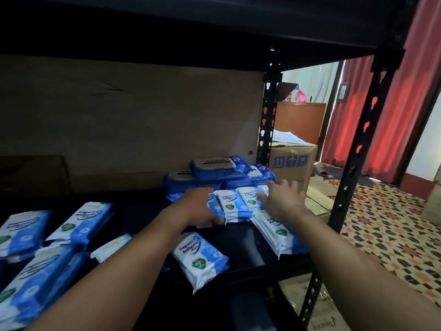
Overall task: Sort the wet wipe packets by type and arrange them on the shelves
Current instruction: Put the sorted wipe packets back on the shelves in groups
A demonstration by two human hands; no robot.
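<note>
Lower left of frame: loose white packets (78,223) on the shelf (133,216). Centre: left hand (202,206) curled over the white row (235,201), grip on its left end. Right of centre: right hand (284,197), grip wide, fingers spread over that row's right end. Behind: blue packets (219,167) stacked.

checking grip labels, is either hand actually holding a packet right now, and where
Left hand rests on the near end of the white packets row; whether it grips cannot be told. Right hand is spread open, holding nothing.

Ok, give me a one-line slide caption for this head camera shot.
Both hands, left hand and right hand, reach a row of white antibacterial wipe packets before stacked blue packets on a black shelf.
</note>
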